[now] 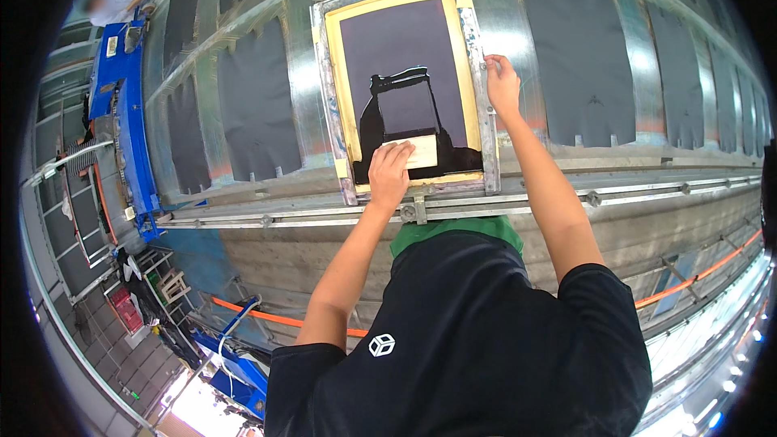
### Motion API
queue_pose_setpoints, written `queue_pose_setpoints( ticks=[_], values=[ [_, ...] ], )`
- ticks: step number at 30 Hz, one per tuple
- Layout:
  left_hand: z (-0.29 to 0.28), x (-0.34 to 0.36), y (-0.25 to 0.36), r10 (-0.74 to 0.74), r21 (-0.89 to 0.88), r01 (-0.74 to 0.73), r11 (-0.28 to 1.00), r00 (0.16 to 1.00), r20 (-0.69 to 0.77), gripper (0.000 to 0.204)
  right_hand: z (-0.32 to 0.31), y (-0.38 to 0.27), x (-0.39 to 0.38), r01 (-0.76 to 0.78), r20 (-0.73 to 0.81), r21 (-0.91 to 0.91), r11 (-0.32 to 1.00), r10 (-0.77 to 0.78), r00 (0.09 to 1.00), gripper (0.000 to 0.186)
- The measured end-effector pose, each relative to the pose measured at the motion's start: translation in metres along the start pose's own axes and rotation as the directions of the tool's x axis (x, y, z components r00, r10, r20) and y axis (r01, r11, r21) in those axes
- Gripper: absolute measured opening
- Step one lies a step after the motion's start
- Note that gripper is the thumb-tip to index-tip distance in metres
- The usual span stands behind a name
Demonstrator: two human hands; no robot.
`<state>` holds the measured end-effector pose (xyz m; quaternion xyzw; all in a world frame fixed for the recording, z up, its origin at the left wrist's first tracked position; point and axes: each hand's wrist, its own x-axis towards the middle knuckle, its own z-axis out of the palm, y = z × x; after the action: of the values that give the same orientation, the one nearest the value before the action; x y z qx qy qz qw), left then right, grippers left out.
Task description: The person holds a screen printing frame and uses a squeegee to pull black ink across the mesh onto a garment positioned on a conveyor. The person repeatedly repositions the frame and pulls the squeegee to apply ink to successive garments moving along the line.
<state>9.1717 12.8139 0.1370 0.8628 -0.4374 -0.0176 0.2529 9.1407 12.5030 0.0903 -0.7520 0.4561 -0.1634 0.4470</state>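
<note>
Left hand [391, 171] bent over a small block, its fingers pressed together on top; the right hand [503, 85] is well ahead and to the right, fingers curled inward beside the frame's right rim, though whether they pinch that rim cannot be told. Beneath both runs a long metal table [306, 89], with a bare, shiny strip just right of the right hand as open room. A metal rail [534, 204] along the table's near edge passes under the left forearm, just behind the left hand. Large dark grey sheets [579, 57] lie on the table beyond the strip to the right hand's right, with others well to the left of the left hand. Between the hands sits the worn metal frame [489, 146], edged inside with yellow tape [340, 73], its violet-grey mesh [401, 36] stretching open ahead of the left hand. Glossy black ink [371, 125] spreads around that hand, ringing a greyer rectangle ahead of it. The pale, flat-faced block [424, 153] juts to the right from the left fingers. Behind the left hand, the dark shirt [477, 332] bears a white cube-shaped emblem [381, 345].
</note>
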Motion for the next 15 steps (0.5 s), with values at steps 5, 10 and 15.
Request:
queue_pose_setpoints(
  ticks=[5,10,15],
  values=[
    [0.001,0.078,-0.027,-0.086,-0.101,0.074,0.992,0.989,-0.119,0.039,-0.004,-0.007,-0.002,-0.043,0.021,0.014,0.999,0.042,0.999,0.026],
    [-0.002,0.122,-0.036,-0.055,0.012,0.056,0.998,0.997,-0.051,0.037,-0.008,-0.015,-0.006,-0.057,0.047,0.012,0.998,0.056,0.997,0.026],
    [0.004,0.047,-0.011,-0.035,-0.034,0.033,0.999,0.997,-0.068,0.042,0.001,-0.003,-0.003,0.07,-0.018,0.056,0.996,-0.07,0.997,0.027]
  ],
)
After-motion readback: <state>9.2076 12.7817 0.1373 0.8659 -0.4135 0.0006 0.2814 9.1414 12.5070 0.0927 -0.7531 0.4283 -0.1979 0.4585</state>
